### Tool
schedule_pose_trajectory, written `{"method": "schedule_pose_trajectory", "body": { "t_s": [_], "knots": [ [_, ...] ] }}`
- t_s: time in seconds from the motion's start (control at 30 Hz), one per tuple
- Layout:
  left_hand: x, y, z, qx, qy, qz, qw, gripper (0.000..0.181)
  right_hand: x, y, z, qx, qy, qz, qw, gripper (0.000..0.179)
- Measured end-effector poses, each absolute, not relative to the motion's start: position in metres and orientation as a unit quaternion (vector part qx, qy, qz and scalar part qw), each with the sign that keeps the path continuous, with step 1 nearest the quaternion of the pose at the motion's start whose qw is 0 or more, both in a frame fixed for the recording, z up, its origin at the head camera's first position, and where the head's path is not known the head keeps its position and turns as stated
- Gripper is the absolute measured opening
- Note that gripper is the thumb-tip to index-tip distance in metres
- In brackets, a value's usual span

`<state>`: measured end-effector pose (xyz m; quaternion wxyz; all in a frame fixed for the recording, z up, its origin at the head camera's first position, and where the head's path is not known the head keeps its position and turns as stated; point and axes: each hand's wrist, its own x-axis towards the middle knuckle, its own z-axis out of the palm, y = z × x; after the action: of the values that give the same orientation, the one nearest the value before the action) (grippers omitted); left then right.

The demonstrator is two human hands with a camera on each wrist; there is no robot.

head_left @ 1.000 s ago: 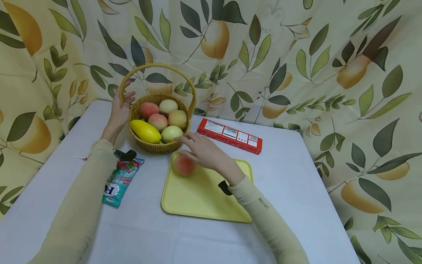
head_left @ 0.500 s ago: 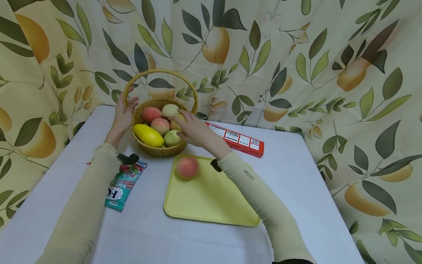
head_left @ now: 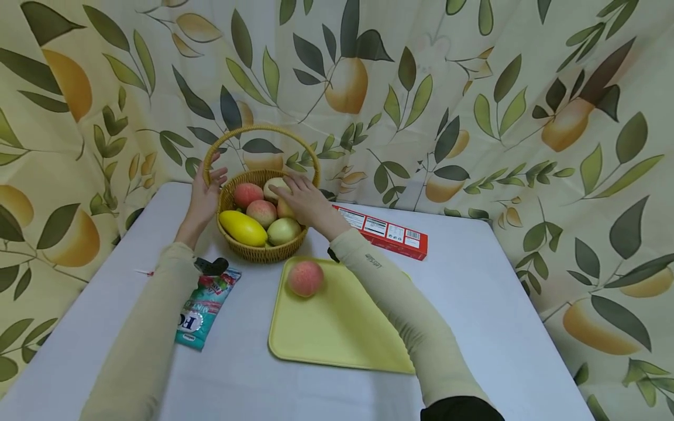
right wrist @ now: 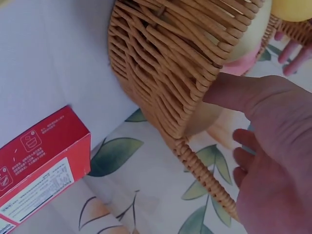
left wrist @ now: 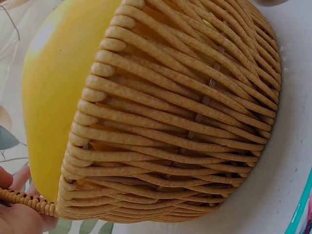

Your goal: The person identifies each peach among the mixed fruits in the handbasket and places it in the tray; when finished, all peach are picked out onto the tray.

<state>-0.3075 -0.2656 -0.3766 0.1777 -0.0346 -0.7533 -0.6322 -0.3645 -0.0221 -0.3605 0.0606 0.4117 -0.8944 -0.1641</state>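
Note:
A woven basket [head_left: 263, 252] with a tall arched handle stands at the table's back left, full of fruit. My left hand [head_left: 205, 199] is at the left side of the handle, fingers loosely extended, the handle lying across the palm in the left wrist view. My right hand [head_left: 310, 204] reaches over the basket's right rim, its fingers among the back fruit, partly covering a pale round fruit [head_left: 274, 188] and a yellowish peach [head_left: 284, 209]. Its thumb dips inside the rim; I cannot tell whether it grips a fruit. Alongside lie two reddish peaches, a yellow mango [head_left: 243, 228] and a pale green fruit [head_left: 284, 231].
A yellow tray [head_left: 337, 327] lies in front of the basket, with one pink peach [head_left: 306, 278] at its back left. Behind it is a red box [head_left: 392, 235]. A teal snack packet [head_left: 202, 313] lies beside the left forearm. A printed curtain [head_left: 400, 117] hangs behind the table.
My right hand has moved from above the tray's peach, up and back, to the fruit at the basket's rear. The left hand stays at the handle. The view has tipped slightly upward.

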Motion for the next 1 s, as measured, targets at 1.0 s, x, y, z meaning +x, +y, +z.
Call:
{"method": "schedule_pose_trajectory", "body": {
  "t_s": [1.0],
  "knots": [
    [-0.329,-0.275,-0.403,-0.038,-0.753,-0.63,0.188,0.058,-0.374,-0.024,-0.381,0.428,-0.872,-0.201,0.128,0.048]
  ]
}}
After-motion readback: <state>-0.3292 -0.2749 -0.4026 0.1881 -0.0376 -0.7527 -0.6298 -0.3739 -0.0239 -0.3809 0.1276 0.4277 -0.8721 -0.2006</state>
